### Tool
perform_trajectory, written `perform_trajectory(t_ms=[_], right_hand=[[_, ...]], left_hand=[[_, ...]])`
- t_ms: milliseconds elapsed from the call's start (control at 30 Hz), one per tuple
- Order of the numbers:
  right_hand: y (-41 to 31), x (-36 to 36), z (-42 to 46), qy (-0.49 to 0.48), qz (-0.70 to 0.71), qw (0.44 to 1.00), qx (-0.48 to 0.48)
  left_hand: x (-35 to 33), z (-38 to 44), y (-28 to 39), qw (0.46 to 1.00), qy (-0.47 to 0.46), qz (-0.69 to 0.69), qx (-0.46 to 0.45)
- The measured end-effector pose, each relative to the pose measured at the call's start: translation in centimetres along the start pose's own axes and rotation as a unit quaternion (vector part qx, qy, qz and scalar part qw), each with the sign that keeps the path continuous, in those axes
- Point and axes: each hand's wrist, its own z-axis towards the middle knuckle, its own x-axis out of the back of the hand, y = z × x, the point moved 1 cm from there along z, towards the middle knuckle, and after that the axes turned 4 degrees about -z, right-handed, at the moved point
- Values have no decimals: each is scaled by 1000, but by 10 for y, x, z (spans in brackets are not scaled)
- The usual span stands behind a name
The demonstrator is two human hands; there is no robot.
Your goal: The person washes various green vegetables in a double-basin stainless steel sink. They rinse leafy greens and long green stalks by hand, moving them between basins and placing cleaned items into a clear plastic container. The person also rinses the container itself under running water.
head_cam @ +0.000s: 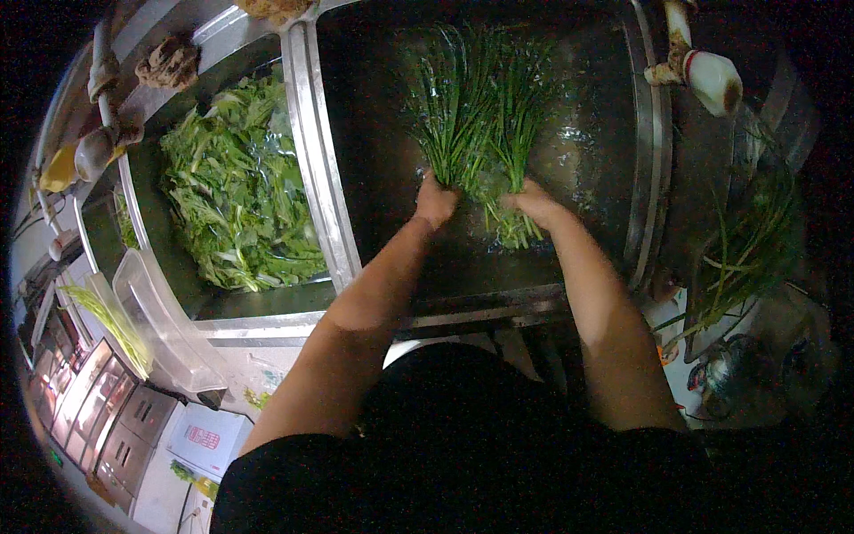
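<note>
Long, thin green stalks, perhaps chives or scallions [467, 113], lie in water in a dark metal sink basin [373, 267]. My left hand [438, 202] is closed around the lower ends of the left bunch. On the right, my right hand [534, 202] grips another bunch near its pale lower ends, which stick out below the fingers. The leafy tops of both bunches spread away from me. Water and stalks partly hide the fingers.
Leafy greens [247, 187] float in the left basin, beyond a metal divider [320, 147]. A clear plastic bin [167, 320] stands at lower left. Faucets [712, 80] jut in at both upper corners. Loose green stalks [747, 247] hang at the right.
</note>
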Motion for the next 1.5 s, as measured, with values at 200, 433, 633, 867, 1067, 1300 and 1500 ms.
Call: perform_trajectory(t_ms=[200, 433, 633, 867, 1067, 1300, 1500], right_hand=[[-34, -22, -21, -88, 500, 861, -20], [-21, -11, -21, 215, 229, 948, 47], [-15, 5, -29, 124, 160, 979, -26], [-53, -15, -18, -14, 387, 921, -32], [-79, -2, -75, -33, 531, 840, 108], [-42, 23, -110, 134, 379, 875, 270], [-6, 18, -2, 421, 121, 899, -23]], left_hand=[[-28, -44, 108, 997, -6, -77, -21], [9, -52, 130, 990, -1, 44, 131], [17, -29, 83, 980, -15, -174, 95], [-2, 19, 110, 952, -22, -247, 181], [-20, -36, 177, 977, 70, 115, -167], [-33, -87, 217, 947, 25, 75, -313], [-34, 6, 97, 990, -102, 33, 91]])
